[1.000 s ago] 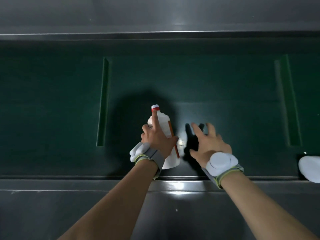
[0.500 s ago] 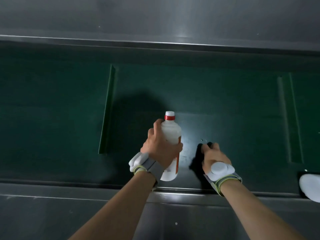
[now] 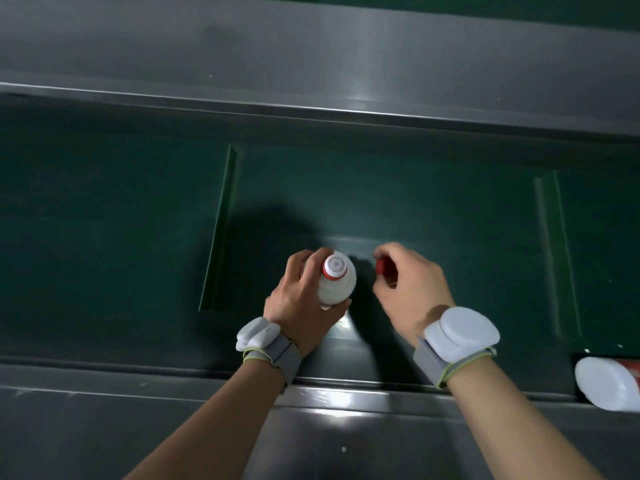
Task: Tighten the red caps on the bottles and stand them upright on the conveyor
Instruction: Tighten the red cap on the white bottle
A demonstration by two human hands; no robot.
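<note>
Green conveyor belt [image 3: 433,209] runs between grey metal rails. Left hand [image 3: 304,299] grips the white bottle [image 3: 336,282] upright above the belt, its mouth toward the camera. Just beside it, right hand [image 3: 412,282] pinches a red cap [image 3: 383,266], apart from the bottle. At far right, a second bottle [image 3: 606,382] lies on its side.

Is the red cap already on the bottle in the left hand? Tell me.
No: the right hand holds the red cap beside the bottle, whose white top is bare, gripped by the left hand.

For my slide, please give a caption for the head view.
Left hand holds white bottle upright; right hand brings red cap.
</note>
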